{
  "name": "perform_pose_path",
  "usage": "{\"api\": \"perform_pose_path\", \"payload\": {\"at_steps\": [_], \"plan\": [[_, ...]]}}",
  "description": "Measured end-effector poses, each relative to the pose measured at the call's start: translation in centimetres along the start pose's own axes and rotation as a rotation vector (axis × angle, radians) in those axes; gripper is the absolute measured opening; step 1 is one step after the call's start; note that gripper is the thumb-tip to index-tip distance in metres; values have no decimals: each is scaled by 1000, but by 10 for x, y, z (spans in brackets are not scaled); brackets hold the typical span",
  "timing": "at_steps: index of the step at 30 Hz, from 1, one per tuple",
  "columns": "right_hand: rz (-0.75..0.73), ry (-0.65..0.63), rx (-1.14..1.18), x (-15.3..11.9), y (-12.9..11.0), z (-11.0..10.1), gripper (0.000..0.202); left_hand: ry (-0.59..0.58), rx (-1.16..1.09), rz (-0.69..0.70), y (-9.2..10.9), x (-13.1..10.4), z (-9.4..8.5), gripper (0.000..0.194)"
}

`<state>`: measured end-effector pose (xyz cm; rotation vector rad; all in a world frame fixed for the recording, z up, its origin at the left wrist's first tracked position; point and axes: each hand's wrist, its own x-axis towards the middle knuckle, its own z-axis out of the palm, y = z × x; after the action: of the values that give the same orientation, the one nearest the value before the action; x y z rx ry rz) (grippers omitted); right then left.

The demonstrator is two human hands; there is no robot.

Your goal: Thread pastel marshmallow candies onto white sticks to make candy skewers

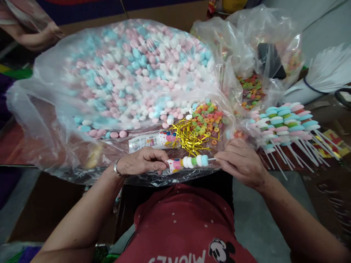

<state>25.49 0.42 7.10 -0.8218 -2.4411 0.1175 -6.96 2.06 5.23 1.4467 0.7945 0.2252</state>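
Between my two hands lies a candy skewer (194,161) with white, green and blue sweets in a printed wrapper (174,165). My left hand (143,161) pinches the wrapper's left end. My right hand (241,160) grips the white stick (211,159) at the skewer's right end. Just above the skewer are gold twist ties (193,140) and a pile of colourful ring candies (210,118). A stack of flat printed wrappers (145,142) lies above my left hand.
A large clear bag (131,73) of pink, white and blue sweets covers the middle. Finished-looking skewers (287,124) are piled at the right, below a bundle of white sticks (329,69). A dark phone-like object (271,60) rests on another bag. Another person's arm (33,38) shows upper left.
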Motion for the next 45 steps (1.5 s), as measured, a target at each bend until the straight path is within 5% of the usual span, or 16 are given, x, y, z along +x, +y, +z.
{"api": "perform_pose_path", "payload": {"at_steps": [13, 18, 24, 31, 40, 45], "plan": [[20, -39, 36, 2, -4, 0, 20, 79, 209, -49, 22, 2, 21, 30], [42, -194, 120, -2, -6, 1, 27, 187, 245, 48, 19, 8, 29, 32], [-27, -189, 172, -4, -10, -1, 24, 30, 474, 103, 25, 11, 30, 36], [-75, -160, 62, -1, -5, -12, 24, -56, 512, 3, 26, 8, 23, 39], [224, -313, 349, -3, -17, -1, 32, 82, 677, 136, 24, 7, 30, 40], [543, -419, 618, 0, -14, -10, 28, 60, 676, 120, 19, 7, 30, 38]]}}
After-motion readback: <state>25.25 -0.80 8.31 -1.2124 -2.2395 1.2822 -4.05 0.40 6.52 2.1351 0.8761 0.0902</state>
